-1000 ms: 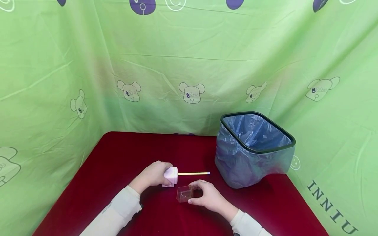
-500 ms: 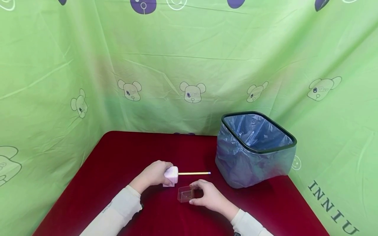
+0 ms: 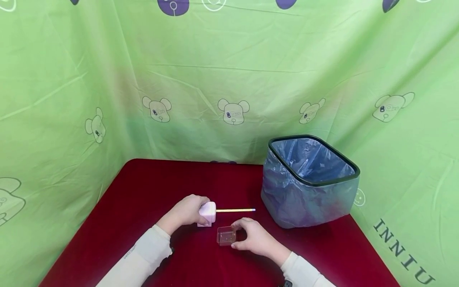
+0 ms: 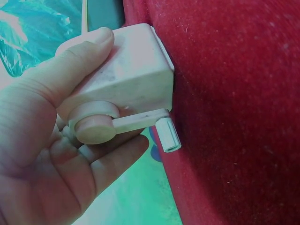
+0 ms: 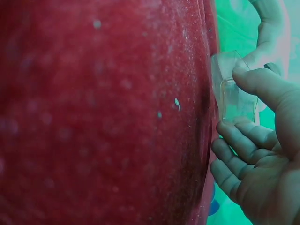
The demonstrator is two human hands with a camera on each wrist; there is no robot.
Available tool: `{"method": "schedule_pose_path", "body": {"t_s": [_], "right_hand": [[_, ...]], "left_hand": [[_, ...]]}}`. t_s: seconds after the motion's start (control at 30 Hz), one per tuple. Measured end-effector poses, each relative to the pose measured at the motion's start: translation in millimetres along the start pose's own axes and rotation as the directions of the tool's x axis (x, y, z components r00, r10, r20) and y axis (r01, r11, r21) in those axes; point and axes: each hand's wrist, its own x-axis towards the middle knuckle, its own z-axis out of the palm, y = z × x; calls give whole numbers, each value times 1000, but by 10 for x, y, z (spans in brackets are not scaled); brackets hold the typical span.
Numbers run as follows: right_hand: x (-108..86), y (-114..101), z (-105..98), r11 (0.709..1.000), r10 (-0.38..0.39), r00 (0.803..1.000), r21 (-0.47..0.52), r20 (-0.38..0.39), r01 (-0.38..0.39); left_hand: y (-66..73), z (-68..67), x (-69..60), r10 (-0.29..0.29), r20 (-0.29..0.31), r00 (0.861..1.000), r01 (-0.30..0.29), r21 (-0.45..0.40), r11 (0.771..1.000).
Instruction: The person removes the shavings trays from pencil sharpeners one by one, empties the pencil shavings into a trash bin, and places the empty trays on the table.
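Note:
In the head view my left hand grips a pale pink crank pencil sharpener over the red cloth. A yellow pencil sticks out of its right side. The left wrist view shows the sharpener's crank handle, with my thumb pressed on the body. Close by on the right, my right hand pinches a small clear plastic shavings box between thumb and fingers. That box stands apart from the sharpener. Seen from the right wrist, the box is held tilted near the cloth.
A bin lined with a bluish plastic bag, its rim black, stands at the right back of the red-covered table. Green printed curtains surround the table. Small pale specks lie on the cloth in the right wrist view.
My right hand has shifted very slightly to the right with the clear box, which has turned a little. My left hand and the sharpener have stayed nearly still.

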Motion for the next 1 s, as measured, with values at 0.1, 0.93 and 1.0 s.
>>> {"method": "schedule_pose_path", "body": {"t_s": [0.1, 0.93, 1.0], "right_hand": [[8, 6, -10, 1000, -5, 1000, -16, 4, 5], [21, -5, -57, 996, -21, 999, -90, 30, 23], [27, -5, -60, 995, -22, 999, -95, 31, 25]], "left_hand": [[4, -5, 1, 4, 1, 1000, -4, -1, 1000], [50, -23, 8, -23, 17, 1000, 23, 24, 999], [51, -28, 9, -21, 17, 1000, 21, 24, 999]]}}
